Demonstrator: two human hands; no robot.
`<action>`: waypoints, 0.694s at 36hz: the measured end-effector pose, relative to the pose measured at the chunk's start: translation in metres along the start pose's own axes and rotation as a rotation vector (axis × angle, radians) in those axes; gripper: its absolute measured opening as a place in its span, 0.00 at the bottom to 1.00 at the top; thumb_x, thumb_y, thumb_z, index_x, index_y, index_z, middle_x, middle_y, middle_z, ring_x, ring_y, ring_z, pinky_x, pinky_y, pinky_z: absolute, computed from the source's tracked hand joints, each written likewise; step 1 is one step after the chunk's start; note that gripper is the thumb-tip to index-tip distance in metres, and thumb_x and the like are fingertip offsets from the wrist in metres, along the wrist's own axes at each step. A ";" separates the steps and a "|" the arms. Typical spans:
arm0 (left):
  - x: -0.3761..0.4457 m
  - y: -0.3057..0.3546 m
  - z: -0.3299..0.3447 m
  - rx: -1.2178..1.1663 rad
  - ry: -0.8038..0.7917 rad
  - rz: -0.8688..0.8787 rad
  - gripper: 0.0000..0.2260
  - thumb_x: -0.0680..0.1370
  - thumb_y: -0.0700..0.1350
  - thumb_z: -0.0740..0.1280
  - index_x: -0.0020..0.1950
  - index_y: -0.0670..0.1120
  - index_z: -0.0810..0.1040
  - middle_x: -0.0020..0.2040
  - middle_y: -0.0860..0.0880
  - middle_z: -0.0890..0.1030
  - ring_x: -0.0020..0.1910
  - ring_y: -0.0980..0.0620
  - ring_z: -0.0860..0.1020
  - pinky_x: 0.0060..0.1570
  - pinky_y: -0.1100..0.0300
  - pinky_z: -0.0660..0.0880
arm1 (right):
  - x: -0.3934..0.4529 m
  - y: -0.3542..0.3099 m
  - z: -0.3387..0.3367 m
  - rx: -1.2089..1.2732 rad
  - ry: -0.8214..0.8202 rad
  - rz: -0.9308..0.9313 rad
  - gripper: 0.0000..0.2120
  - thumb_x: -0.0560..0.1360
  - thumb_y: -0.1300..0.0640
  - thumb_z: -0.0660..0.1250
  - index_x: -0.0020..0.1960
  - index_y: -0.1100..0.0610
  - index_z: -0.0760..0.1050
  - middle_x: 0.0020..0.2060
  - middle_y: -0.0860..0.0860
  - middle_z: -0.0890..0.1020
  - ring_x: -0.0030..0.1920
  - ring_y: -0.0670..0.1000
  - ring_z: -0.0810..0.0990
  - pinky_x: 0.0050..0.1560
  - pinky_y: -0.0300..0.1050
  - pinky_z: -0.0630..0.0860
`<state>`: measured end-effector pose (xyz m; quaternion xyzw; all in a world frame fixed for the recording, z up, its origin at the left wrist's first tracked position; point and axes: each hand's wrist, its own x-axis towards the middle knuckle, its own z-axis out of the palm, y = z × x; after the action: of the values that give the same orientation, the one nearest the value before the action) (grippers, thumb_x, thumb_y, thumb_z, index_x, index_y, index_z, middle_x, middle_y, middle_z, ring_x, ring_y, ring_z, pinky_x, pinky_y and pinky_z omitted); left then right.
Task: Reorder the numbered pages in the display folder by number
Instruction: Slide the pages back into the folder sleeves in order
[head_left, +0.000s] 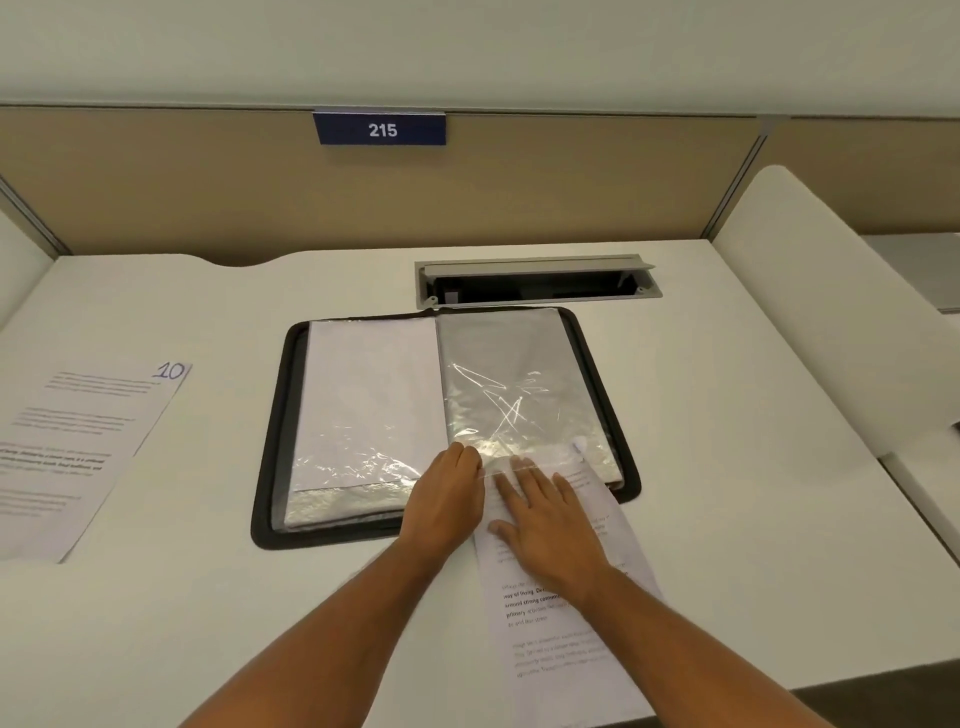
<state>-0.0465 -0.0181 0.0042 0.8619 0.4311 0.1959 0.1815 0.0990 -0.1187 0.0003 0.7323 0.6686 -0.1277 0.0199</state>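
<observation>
A black-edged folder (447, 426) lay open at the middle of the white desk (727, 415), its clear sleeves glaring under the light. Just beyond its far edge, toward 12 o'clock, an open cable slot (535, 280) sat in the desk, and behind that a tan partition (208, 197) carried a blue sign (382, 129) reading 215. Toward 9 o'clock a loose sheet marked 10 (78, 452) lay well apart from the folder, its left side cut off by the frame. At 5 o'clock a printed page (561, 623) ran from the near desk edge into the bottom of the right-hand sleeve; its number was hidden. The right hand (540, 519) pressed flat on this page, fingers spread and straight. The left hand (447, 493) rested at the sleeve's lower corner, fingers together; whether they pinched the plastic could not be made out. Bare desk lay at 3 o'clock.
</observation>
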 end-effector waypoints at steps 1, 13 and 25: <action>-0.001 0.000 0.000 -0.008 0.011 -0.006 0.04 0.81 0.43 0.64 0.48 0.45 0.74 0.45 0.50 0.75 0.40 0.51 0.72 0.36 0.57 0.74 | 0.001 0.000 0.000 0.012 0.013 0.029 0.34 0.83 0.34 0.45 0.83 0.46 0.40 0.83 0.49 0.42 0.82 0.51 0.41 0.80 0.54 0.38; -0.010 -0.002 0.001 -0.033 0.035 0.098 0.05 0.78 0.38 0.70 0.52 0.44 0.77 0.46 0.48 0.78 0.42 0.49 0.76 0.37 0.54 0.77 | 0.013 -0.015 -0.001 0.002 0.050 0.060 0.30 0.83 0.33 0.42 0.80 0.43 0.58 0.81 0.58 0.59 0.81 0.60 0.55 0.76 0.68 0.56; -0.005 -0.002 0.013 0.041 0.013 0.202 0.02 0.78 0.41 0.71 0.50 0.45 0.79 0.44 0.49 0.79 0.40 0.50 0.76 0.35 0.54 0.77 | -0.002 0.010 0.010 0.051 0.181 -0.024 0.30 0.85 0.40 0.49 0.82 0.56 0.58 0.81 0.53 0.58 0.81 0.54 0.56 0.81 0.54 0.53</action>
<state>-0.0438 -0.0229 -0.0086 0.9031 0.3473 0.2100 0.1403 0.1070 -0.1236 -0.0103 0.7329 0.6730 -0.0782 -0.0611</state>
